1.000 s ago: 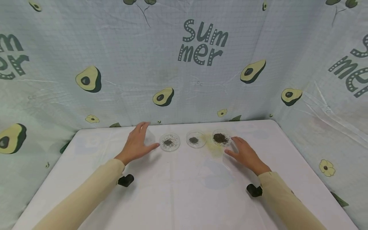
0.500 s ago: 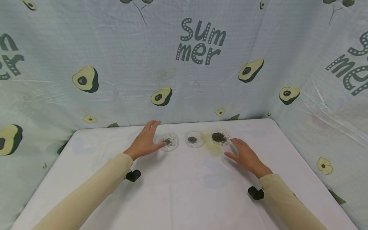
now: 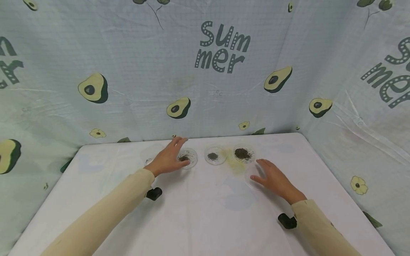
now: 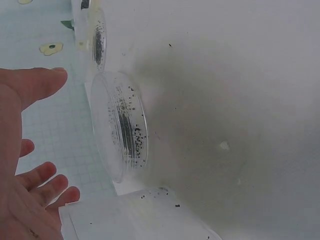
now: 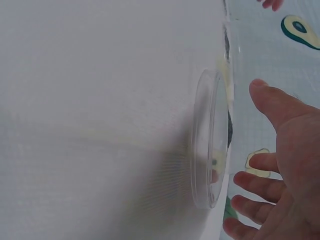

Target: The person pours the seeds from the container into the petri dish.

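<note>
Three clear petri dishes with dark granules stand in a row near the table's back edge: a left dish (image 3: 191,155), a middle dish (image 3: 215,155) and a right dish (image 3: 244,153). My left hand (image 3: 170,156) hovers over the left dish with fingers spread, hiding part of it; in the left wrist view a gap shows between the hand and the petri dish (image 4: 120,127). My right hand (image 3: 278,179), also with loose, spread fingers, is above a clear round lid or dish (image 5: 202,140) without granules. Neither hand holds anything.
A clear, flat piece with black specks (image 4: 135,217) lies beside the left dish, partly behind my left wrist. Yellowish stain (image 3: 236,165) marks the white table between the middle and right dishes. A printed curtain (image 3: 137,71) rises behind the table.
My left hand has moved right, from beside the left dish to over it. My right hand has drawn slightly back towards me, showing more of the clear lid. The dishes have stayed put.
</note>
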{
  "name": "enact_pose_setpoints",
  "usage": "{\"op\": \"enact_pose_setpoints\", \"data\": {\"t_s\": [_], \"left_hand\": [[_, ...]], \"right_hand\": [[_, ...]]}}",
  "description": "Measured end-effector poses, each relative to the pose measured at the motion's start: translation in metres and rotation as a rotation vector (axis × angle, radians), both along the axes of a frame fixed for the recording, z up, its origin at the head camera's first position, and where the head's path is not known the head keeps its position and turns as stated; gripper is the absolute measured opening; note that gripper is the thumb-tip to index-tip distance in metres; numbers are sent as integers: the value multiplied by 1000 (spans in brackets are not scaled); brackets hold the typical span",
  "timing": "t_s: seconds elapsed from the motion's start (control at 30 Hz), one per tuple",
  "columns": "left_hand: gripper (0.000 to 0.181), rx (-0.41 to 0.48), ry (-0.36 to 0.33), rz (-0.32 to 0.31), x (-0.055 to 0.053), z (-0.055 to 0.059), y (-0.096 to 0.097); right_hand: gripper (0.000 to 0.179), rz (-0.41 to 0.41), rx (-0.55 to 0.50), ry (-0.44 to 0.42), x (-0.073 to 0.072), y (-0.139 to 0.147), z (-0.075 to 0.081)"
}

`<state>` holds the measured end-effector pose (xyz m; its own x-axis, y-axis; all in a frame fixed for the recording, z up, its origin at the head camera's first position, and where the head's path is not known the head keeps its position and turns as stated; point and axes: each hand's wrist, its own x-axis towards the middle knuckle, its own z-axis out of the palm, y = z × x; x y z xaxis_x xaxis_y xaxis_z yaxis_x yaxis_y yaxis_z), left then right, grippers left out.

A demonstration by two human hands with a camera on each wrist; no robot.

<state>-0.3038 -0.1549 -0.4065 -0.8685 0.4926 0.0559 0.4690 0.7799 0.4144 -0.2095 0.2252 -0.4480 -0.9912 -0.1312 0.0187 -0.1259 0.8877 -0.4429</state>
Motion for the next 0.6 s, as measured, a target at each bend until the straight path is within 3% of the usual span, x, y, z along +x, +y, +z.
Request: {"op": "enact_pose_setpoints", "data": {"t_s": [0.37,0.6], "left_hand": [[74,-142,-12,-37,-5,0,13],[70,-224,13,-73,-3,-6,26]], "right_hand": [[75,37,25,41,9,0,-7],[82,39,19,25,13,1,-9]]}}
